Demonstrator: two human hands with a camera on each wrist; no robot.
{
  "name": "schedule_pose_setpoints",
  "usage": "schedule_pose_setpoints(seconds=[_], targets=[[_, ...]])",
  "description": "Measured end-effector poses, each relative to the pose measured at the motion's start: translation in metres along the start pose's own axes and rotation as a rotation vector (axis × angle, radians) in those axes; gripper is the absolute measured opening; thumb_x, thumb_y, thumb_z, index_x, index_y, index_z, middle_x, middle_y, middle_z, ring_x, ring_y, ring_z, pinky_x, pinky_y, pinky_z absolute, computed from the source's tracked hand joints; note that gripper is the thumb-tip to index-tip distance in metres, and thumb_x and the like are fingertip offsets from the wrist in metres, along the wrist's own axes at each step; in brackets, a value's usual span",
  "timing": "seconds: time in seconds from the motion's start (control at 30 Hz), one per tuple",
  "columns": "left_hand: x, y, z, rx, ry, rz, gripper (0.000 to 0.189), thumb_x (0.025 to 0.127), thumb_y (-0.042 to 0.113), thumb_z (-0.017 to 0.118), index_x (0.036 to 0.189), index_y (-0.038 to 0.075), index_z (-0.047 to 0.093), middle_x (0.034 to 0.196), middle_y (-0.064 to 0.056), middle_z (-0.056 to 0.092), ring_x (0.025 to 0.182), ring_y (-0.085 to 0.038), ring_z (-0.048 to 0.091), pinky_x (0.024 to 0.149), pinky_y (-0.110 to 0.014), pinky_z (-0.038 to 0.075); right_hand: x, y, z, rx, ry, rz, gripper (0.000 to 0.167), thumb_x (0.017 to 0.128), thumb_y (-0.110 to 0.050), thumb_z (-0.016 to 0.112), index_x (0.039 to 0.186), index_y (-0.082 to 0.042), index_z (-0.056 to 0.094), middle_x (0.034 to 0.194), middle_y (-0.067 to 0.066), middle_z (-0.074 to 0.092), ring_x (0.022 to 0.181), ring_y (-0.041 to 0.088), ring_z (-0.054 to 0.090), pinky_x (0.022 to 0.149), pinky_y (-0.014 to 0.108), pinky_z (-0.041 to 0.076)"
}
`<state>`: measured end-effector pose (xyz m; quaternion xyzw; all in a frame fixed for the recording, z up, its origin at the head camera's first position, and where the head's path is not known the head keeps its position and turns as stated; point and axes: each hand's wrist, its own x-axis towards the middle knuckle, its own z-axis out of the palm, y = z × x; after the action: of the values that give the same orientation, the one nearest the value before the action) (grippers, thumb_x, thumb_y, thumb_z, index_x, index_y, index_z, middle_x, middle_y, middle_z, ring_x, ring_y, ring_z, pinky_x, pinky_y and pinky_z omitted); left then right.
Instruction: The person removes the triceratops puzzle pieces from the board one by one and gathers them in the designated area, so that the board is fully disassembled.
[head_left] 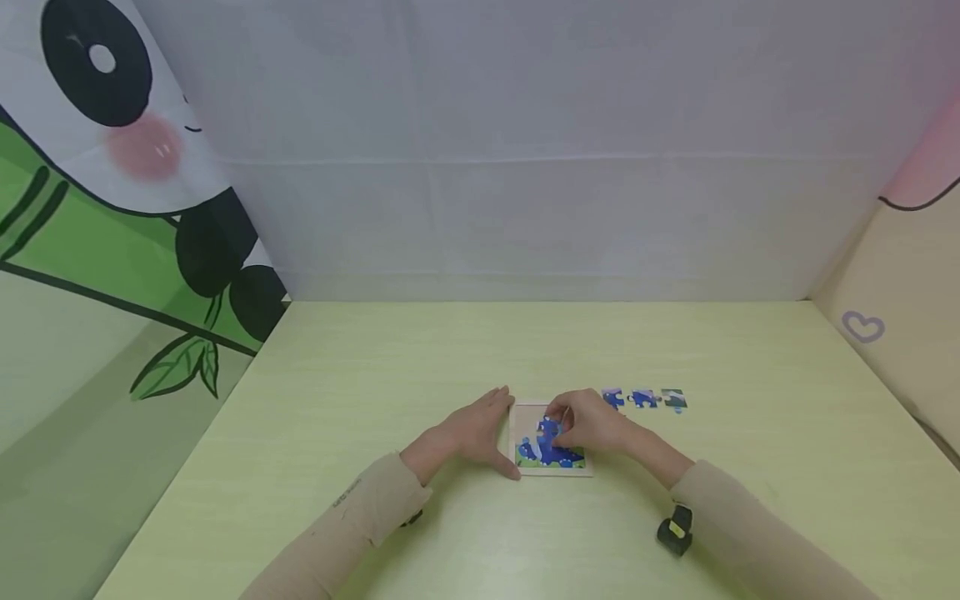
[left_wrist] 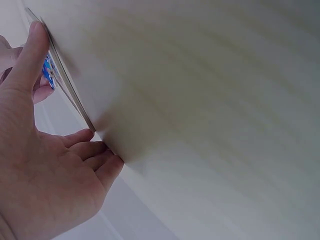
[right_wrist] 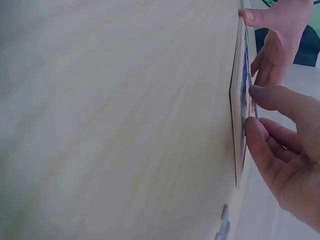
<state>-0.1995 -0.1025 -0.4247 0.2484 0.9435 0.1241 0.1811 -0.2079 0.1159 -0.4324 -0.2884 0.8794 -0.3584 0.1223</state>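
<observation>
A small square jigsaw puzzle tray with a pale rim lies on the table, partly filled with blue and green pieces. My left hand rests along the tray's left side, thumb at the near corner and the fairly straight fingers by the far one. Over the tray, my right hand pinches a puzzle piece between thumb and fingers. Its fingertips hide part of that piece. In the right wrist view, the thumb and index finger come down close to the tray's surface.
Three loose puzzle pieces lie in a row beyond the right hand: a blue one, another blue one and a greenish one. The light wooden table ends at a pale cloth wall behind.
</observation>
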Motion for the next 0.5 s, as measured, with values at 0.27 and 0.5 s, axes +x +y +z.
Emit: schedule_pose_setpoints(seconds=[0.27,0.5], targets=[[-0.0003,0.0000,-0.0004,-0.012,0.004,0.006,0.112,0.059,0.056,0.077,0.142,0.004,0.023,0.150,-0.014,0.015,0.138,-0.025,0.013,0.111,-0.038,0.022,-0.0020,0.0003,-0.0026,-0.002,-0.011,0.004,0.036,0.071,-0.010,0.076,0.103,0.002,0.063,0.080,0.000,0.060,0.065,0.009,0.052,0.055,0.020,0.049],[-0.0001,-0.0002,0.0000,-0.003,0.002,0.004,0.112,0.059,0.056,0.076,0.142,0.004,0.023,0.150,-0.013,0.014,0.138,-0.024,0.013,0.111,-0.038,0.021,-0.0079,0.0046,-0.0090,-0.017,0.008,0.052,0.038,0.072,-0.013,0.075,0.106,0.001,0.064,0.083,-0.002,0.061,0.070,0.009,0.055,0.061,0.020,0.050]])
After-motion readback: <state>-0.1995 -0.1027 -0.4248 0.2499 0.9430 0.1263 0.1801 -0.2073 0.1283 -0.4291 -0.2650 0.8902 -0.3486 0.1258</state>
